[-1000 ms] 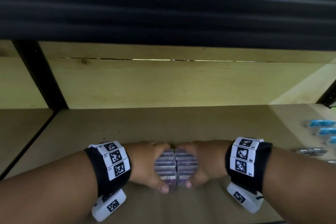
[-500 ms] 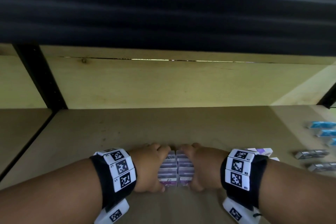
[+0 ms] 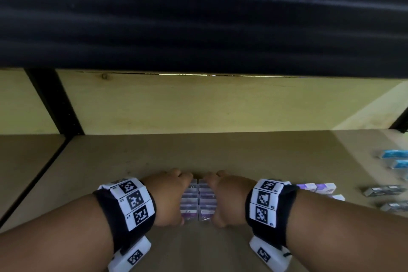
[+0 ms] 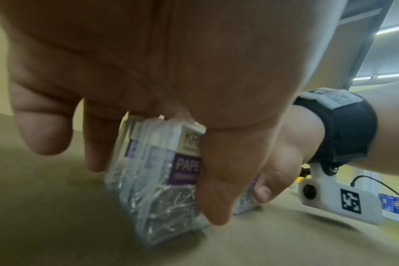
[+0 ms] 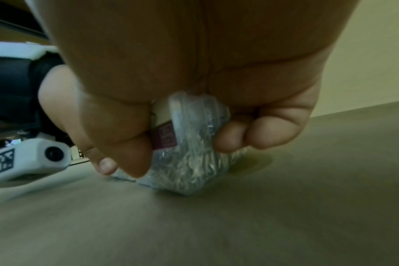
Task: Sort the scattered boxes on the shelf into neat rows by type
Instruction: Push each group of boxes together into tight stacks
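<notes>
On the shelf, two touching rows of clear paper-clip boxes stand on its front part, the left hand and right hand curled round either side, clamping them together.

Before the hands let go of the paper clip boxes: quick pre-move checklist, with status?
1. Left hand grips its column of paper clip boxes, thumb at the near end: ok.
2. Right hand grips the neighbouring column: ok.
3. The two columns stand side by side and touching, near ends roughly level: ok.
4. Boxes seated flat on the shelf board: cannot tell; the wrist views are motion-blurred.
5. All boxes in the block are the same type: cannot tell; only the purple labels nearest the cameras are readable.
6. Other types sorted: not ok; purple-and-white boxes, grey boxes and blue boxes lie loose to the right.
</notes>
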